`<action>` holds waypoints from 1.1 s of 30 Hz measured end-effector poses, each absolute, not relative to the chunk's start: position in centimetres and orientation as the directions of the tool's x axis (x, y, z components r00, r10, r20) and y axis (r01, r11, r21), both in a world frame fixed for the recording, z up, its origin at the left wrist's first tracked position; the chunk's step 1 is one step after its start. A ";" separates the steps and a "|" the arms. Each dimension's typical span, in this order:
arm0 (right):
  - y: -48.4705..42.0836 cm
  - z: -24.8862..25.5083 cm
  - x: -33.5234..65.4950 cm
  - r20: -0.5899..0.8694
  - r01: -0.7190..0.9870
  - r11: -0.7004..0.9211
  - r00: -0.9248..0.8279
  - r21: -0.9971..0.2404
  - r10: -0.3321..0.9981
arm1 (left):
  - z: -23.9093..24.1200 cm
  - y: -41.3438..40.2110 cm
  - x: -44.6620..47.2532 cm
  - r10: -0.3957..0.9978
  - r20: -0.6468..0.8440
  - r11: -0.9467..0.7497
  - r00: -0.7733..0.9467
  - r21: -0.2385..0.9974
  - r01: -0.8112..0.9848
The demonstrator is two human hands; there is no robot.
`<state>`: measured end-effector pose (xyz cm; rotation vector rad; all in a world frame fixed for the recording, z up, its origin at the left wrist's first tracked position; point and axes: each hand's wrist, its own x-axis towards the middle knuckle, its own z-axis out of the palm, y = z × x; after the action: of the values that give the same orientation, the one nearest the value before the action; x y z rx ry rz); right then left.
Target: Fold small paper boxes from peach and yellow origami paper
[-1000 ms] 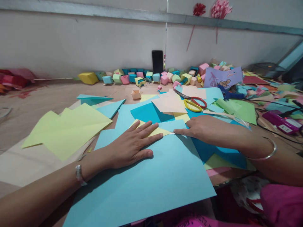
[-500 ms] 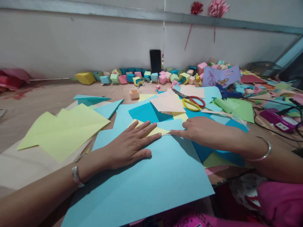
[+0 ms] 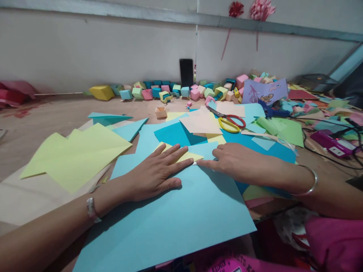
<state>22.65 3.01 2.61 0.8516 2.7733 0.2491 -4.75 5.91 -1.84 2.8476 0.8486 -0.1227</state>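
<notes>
A large light blue paper sheet [image 3: 181, 215] lies folded on the table in front of me. My left hand [image 3: 154, 173] rests flat on it, fingers stretched out and apart, holding it down near the far folded edge. My right hand [image 3: 227, 160] lies on the same edge, its index finger pointing left and pressing along the crease, fingertip almost touching the left hand's fingertips. A yellow sheet [image 3: 184, 155] peeks out under the left fingers.
Yellow-green folded sheets [image 3: 76, 155] lie to the left. Red and yellow scissors [image 3: 231, 122] sit on peach paper beyond my hands. Several small paper cubes [image 3: 170, 92] and a black phone [image 3: 186, 72] line the wall. A purple device [image 3: 331, 143] with cables is at the right.
My right hand has slid leftwards along the folded edge, closing the gap to the left hand's fingertips. The left hand has stayed put.
</notes>
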 end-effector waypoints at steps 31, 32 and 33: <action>3.4 1.7 23.6 -0.144 0.501 0.847 -0.838 0.178 0.526 | -1.7 5.9 -5.2 0.600 -0.137 -0.767 0.788 0.181 0.615; 3.4 1.7 23.4 -0.151 0.497 0.847 -0.838 0.188 0.525 | -1.7 5.9 -5.2 0.602 -0.140 -0.765 0.786 0.180 0.618; 3.4 1.6 23.2 -0.154 0.493 0.847 -0.838 0.197 0.523 | -1.7 5.9 -5.3 0.604 -0.139 -0.764 0.785 0.180 0.620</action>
<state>23.23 3.35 1.63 0.7852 2.8227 0.2208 -5.27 5.92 -1.68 2.7601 0.9585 -0.1069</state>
